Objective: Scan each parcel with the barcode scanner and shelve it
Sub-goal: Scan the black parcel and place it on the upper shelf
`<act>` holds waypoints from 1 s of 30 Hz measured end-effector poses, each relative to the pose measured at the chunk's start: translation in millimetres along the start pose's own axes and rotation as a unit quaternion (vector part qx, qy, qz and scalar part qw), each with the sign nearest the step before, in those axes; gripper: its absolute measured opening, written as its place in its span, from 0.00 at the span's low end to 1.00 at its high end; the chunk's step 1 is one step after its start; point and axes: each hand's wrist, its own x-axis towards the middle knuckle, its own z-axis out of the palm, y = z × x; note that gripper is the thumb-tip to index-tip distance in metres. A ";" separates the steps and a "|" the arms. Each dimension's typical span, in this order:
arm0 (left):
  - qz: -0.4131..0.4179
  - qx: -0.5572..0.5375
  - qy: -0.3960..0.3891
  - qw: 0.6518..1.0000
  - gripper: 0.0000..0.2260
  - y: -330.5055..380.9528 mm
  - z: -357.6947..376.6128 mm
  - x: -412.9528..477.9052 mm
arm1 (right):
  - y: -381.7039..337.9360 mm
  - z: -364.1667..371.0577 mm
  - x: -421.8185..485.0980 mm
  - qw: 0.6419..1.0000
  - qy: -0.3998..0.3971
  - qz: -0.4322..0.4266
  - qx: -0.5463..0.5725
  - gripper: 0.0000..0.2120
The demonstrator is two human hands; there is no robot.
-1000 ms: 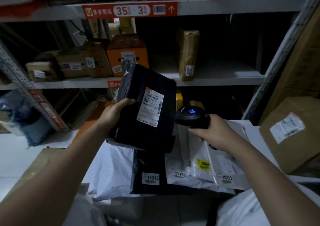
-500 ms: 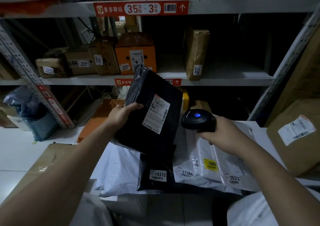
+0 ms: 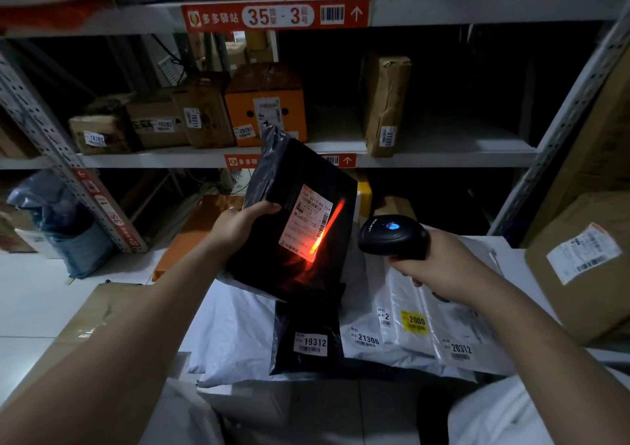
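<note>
Step in hand: the scan itself, by my reading; shelving is not yet begun.
Left grip [image 3: 245,226]: fingers and thumb curled round the left edge of a flat black plastic-wrapped parcel [image 3: 300,171], holding it tilted, face toward the camera.
Right grip [image 3: 439,267]: closed round the handle of a black handheld barcode scanner [image 3: 392,236], its blue light lit, nose aimed left at the parcel.
Parcel's place: in the air just beside the scanner, above the pile that lies under both grips.
Beam: a red scan line [image 3: 327,226] slants across the barcode on the parcel's white shipping label [image 3: 306,226].
Pile below: a black poly bag marked 19312 [image 3: 306,328] and pale bags, one marked 21306 [image 3: 364,339].
Shelf beyond the grips: a grey metal shelf [image 3: 443,144] has a bare stretch right of a tall brown carton [image 3: 385,103].
Next move: probably confirm the read, then lift the parcel forward and up to a free spot, keeping the label outward.
</note>
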 end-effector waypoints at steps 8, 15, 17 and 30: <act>0.003 0.003 0.000 1.000 0.30 0.4 3.3 3.7 | 5.2 0.7 5.3 0.999 -0.005 -0.033 -0.011 0.08; -0.009 -0.006 0.002 1.000 0.34 2.0 5.2 6.9 | 12.2 1.4 9.0 0.999 -0.009 -0.038 -0.019 0.09; -0.010 -0.009 0.007 1.000 0.34 2.6 5.8 7.4 | 12.5 1.1 8.7 0.999 -0.007 -0.030 -0.025 0.08; 0.032 -0.018 0.035 0.999 0.26 25.6 18.1 -4.4 | 13.4 -7.6 21.2 0.994 0.112 0.002 0.002 0.10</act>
